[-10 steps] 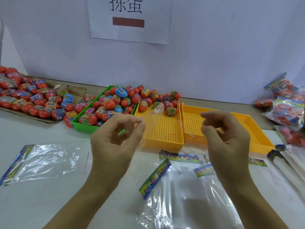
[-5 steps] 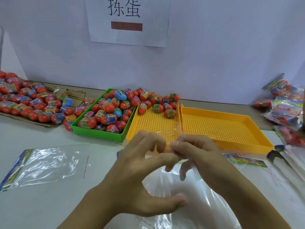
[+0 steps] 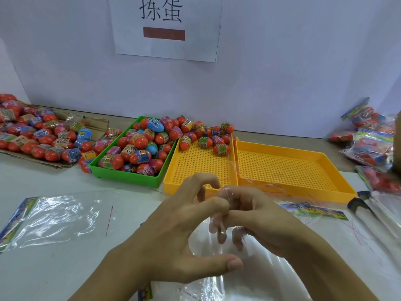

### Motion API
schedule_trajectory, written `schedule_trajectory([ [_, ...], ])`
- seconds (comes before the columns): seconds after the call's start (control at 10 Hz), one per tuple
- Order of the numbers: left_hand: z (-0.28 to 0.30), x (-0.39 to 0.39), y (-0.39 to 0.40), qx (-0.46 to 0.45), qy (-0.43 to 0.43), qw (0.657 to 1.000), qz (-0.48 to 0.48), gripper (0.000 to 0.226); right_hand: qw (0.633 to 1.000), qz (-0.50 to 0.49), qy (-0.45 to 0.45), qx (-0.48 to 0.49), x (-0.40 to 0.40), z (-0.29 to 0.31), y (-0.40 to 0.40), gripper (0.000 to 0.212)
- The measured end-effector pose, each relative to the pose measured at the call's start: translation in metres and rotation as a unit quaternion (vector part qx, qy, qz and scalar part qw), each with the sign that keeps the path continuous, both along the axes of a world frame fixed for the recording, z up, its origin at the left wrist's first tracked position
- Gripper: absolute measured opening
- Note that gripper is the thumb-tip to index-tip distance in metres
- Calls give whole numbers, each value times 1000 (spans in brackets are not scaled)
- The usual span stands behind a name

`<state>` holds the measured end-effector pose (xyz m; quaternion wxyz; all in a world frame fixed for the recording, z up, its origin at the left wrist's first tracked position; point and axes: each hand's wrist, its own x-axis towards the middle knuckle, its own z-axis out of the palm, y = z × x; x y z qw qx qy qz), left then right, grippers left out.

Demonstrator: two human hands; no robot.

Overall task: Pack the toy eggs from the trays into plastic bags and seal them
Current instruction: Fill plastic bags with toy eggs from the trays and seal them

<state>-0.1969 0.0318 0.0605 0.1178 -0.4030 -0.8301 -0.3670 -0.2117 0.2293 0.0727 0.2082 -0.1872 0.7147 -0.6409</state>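
Note:
My left hand (image 3: 184, 231) and my right hand (image 3: 264, 220) meet in front of me above a clear plastic bag (image 3: 264, 279) lying on the table. Between their fingertips they pinch a thin clear strip (image 3: 226, 193) with a red line; its loose end trails up over the yellow trays. My left thumb sticks out to the right, away from the strip. Toy eggs (image 3: 141, 146), mostly orange with printed bands, fill the green tray (image 3: 125, 177). A few more eggs (image 3: 206, 139) sit at the far end of the left yellow tray (image 3: 195, 168).
The right yellow tray (image 3: 293, 170) holds no eggs. An empty bag (image 3: 60, 218) lies at the left. Loose eggs cover a cardboard sheet (image 3: 32, 140) at far left. Packed bags (image 3: 373, 146) pile up at far right, with more flat bags (image 3: 314, 212) in front of them.
My hands held the strip stretched between them, then came together in front of me. They now bunch the strip at their fingertips, a little lower over the bag.

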Motion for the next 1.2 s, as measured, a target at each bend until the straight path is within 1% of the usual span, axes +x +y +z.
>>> schedule_trajectory([
  [0.1, 2, -4, 1, -8, 33, 999, 18, 36, 1000, -1, -4, 16, 0, 4, -6, 11],
  [0.2, -1, -5, 1, 4, 42, 999, 27, 35, 996, -60, 9, 60, 0, 2, -9, 12],
  [0.3, -2, -6, 4, -33, 72, 995, 57, 44, 981, -146, 40, 125, 0, -3, -12, 13],
  [0.4, -7, -7, 4, -68, 65, 993, 64, 44, 972, -160, 75, 155, 2, -6, -16, 17],
  [0.5, -10, -10, 2, -101, 42, 992, 66, 53, 977, -146, 55, 145, 2, -7, -16, 23],
  [0.6, -9, -12, -1, -72, 23, 996, 50, 47, 975, -168, 43, 139, -2, -11, -15, 15],
  [0.7, -9, -13, -3, -45, 3, 998, 51, 54, 970, -190, 46, 145, -3, -12, -15, 14],
  [0.8, -11, -17, -3, -30, 25, 997, 69, 58, 970, -214, 39, 113, -6, -6, -13, 5],
  [0.9, -13, -20, -5, -19, 32, 995, 89, 51, 948, -288, 81, 110, -12, 3, -11, 15],
  [1.0, -17, -25, -7, -7, 35, 990, 135, 42, 891, -378, 200, 148, -21, 15, -10, 6],
  [1.1, -18, -29, -8, -1, 67, 979, 193, 41, 857, -375, 266, 234, -45, 27, -17, 13],
  [1.2, -22, -32, -11, -44, 91, 961, 259, 44, 833, -314, 259, 375, -92, 25, -27, 26],
])
